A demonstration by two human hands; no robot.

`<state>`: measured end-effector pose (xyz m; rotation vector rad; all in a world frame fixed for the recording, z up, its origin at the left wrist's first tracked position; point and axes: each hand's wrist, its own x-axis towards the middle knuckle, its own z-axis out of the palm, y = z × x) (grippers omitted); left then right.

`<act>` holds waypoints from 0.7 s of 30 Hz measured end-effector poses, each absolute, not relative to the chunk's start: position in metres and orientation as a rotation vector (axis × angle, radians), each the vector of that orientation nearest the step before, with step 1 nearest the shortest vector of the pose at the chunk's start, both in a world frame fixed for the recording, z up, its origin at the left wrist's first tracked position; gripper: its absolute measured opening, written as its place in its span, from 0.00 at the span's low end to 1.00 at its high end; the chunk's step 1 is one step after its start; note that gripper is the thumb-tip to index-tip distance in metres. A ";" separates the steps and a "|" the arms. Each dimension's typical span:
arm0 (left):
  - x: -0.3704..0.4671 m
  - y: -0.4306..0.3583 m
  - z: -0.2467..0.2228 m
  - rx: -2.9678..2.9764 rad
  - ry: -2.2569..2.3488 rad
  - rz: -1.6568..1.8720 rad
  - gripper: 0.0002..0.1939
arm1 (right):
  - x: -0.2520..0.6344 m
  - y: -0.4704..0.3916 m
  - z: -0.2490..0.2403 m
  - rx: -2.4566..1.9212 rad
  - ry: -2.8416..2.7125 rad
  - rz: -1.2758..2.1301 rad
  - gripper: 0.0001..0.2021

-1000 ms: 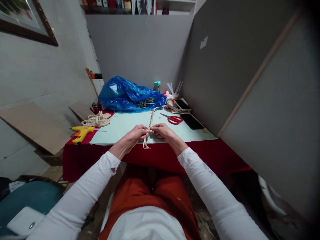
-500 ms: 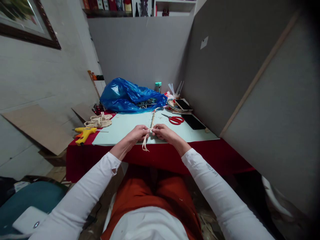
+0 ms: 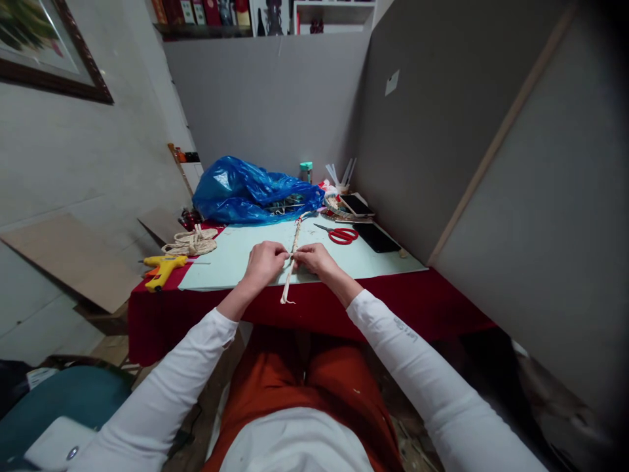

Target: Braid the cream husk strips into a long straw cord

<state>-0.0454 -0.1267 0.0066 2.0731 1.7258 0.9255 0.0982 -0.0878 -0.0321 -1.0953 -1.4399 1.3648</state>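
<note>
A narrow braid of pale straw-like strands (image 3: 296,236) runs away from me over the light board (image 3: 236,255). Its far end lies by the blue bag. My left hand (image 3: 266,263) pinches the strands at the braid's near end from the left. From the right, my right hand (image 3: 314,258) pinches them at the same spot, fingertips nearly touching the other hand's. Loose strand ends (image 3: 287,294) hang below the hands over the table's front edge. Which strand each hand grips is too small to make out.
Red-handled scissors (image 3: 343,236) and a dark tablet-like slab (image 3: 376,238) lie right of the braid. At left are a yellow glue gun (image 3: 166,270) and woven straw sandals (image 3: 190,241). A blue plastic bag (image 3: 246,190) fills the back; a grey partition (image 3: 417,144) stands at right.
Both hands stay at the braid's near end; my left hand has turned, with its knuckles raised higher. The loose ends have drawn together and hang straighter. The whole view has shifted slightly.
</note>
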 end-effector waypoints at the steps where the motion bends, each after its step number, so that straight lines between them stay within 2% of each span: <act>1: -0.040 -0.131 0.008 2.180 1.802 0.864 0.09 | 0.099 -0.089 -0.031 -1.085 -1.433 1.368 0.07; 4: -0.019 -0.150 0.003 2.450 1.942 0.621 0.14 | 0.103 -0.094 -0.027 -1.041 -1.421 1.405 0.05; 7: -0.006 -0.166 -0.008 2.515 1.899 0.589 0.18 | 0.108 -0.098 -0.022 -1.001 -1.421 1.465 0.04; 11: -0.021 -0.159 -0.008 2.309 1.523 0.886 0.07 | 0.110 -0.099 -0.019 -0.961 -1.404 1.504 0.05; 14: -0.037 -0.136 -0.001 1.734 1.348 1.157 0.02 | 0.110 -0.098 -0.020 -0.930 -1.402 1.497 0.03; 16: -0.040 -0.120 0.001 1.439 1.240 1.130 0.05 | 0.109 -0.098 -0.021 -0.933 -1.427 1.471 0.03; 21: -0.028 -0.103 -0.005 1.308 1.113 0.881 0.02 | 0.109 -0.100 -0.024 -1.025 -1.594 1.339 0.06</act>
